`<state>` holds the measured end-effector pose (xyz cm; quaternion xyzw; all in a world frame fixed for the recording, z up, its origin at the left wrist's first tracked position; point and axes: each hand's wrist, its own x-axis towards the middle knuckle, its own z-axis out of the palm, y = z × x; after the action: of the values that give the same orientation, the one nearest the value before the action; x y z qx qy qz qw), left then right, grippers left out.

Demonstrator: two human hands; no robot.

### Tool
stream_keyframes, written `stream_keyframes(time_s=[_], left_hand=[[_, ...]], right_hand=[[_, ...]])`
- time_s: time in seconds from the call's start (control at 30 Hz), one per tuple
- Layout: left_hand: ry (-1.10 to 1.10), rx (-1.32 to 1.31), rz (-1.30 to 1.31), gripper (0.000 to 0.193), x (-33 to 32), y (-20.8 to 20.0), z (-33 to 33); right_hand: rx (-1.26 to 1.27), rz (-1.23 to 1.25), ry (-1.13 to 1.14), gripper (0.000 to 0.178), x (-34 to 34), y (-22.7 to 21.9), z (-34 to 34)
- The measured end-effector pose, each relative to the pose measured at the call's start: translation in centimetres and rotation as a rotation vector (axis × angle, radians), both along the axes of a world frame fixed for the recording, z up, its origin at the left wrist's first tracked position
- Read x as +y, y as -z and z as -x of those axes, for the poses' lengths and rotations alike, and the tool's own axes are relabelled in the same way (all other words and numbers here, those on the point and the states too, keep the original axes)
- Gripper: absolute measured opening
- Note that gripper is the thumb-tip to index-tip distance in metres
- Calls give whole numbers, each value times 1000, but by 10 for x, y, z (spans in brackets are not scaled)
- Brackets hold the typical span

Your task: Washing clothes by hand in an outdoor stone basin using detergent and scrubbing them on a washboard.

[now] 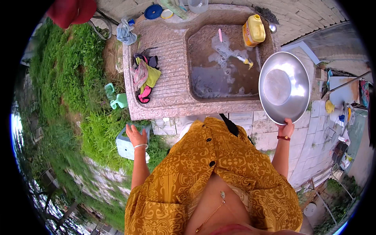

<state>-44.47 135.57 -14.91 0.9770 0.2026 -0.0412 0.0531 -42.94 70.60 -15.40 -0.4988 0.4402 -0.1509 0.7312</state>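
One metal bowl (277,87), head view: right hand (286,127) is grasping its near rim, holding it by the right edge of the sink (225,106); left hand (136,137) is hanging empty, fingers spread. Bringing that hand to the opposite rim would be steadying the bowl.

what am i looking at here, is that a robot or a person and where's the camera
It's a person, no robot. The one picture comes from a wide fisheye camera worn on the head, looking down, so straight edges bend toward the rim. The right hand is bare and grips a basin by its near rim, out at the right of the stone sink. The left hand, also bare, is open and holds nothing. Cloths lie in a heap on the sink's ridged side, and a yellow jug stands in its far right corner.
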Motion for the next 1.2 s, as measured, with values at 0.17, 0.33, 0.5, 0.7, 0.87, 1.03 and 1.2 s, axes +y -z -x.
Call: stream_keyframes(time_s=[0.17, 0.33, 0.5, 0.7, 0.87, 1.03, 1.2], left_hand=[[22, -20, -4, 62, 1, -2, -10], [37, -22, 16, 61, -2, -1, -21], [47, -13, 30, 61, 0, -1, -23], [66, -24, 62, 61, 0, -5, -32], [109, -65, 81, 61, 4, -13, -43], [214, -303, 127, 55, 1, -24, -60], [356, -396, 288, 57, -26, -28, -115]], right_hand=[[49, -3, 83, 24, 9, -6, 4], [81, -8, 184, 27, 18, 1, 4], [70, -128, 95, 28, 25, 2, 9], [148, -144, 66, 40, 29, -5, 5], [168, -109, 89, 53, 42, -20, 1], [186, -44, 218, 70, 66, -38, -1], [493, 99, 459, 60, 81, -6, 68]])
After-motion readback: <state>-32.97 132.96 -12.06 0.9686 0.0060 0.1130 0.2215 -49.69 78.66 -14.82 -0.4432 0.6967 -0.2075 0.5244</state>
